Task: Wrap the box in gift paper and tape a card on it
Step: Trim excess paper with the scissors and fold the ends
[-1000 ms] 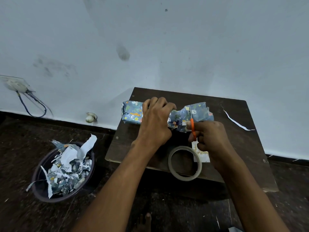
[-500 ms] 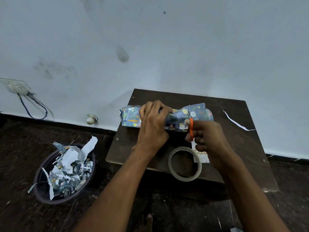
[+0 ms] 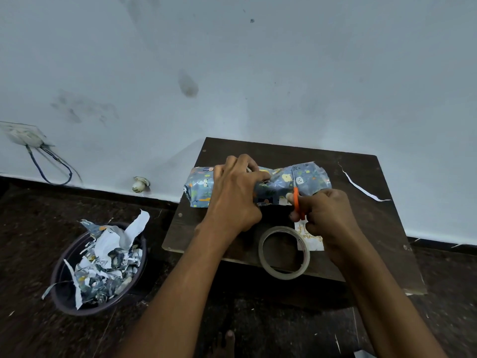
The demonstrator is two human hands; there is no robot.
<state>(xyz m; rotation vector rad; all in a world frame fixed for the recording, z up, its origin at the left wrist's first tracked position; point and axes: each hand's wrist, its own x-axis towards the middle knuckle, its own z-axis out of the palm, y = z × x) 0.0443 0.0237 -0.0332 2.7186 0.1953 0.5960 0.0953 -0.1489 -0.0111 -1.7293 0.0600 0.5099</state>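
Mid-wrap, we pin the blue animal-print papered box [image 3: 258, 186] w/ left hand [image 3: 233, 196], right hand [image 3: 326, 211] gripping orange-handled scissors [image 3: 296, 200] at the untrimmed end; clear tape roll [image 3: 284, 253] & white lettered card [image 3: 311, 239] wait unused on the dark wooden worktop [image 3: 374, 228].

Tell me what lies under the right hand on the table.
A white card with gold lettering pokes out beneath the right hand, beside the tape roll. The hand covers the card's upper right part, so the wording can't be read whole.

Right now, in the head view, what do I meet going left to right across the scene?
Wall socket → scrap bin → left hand gripping the wrapped box → orange scissors in the right hand → paper strip on the table.
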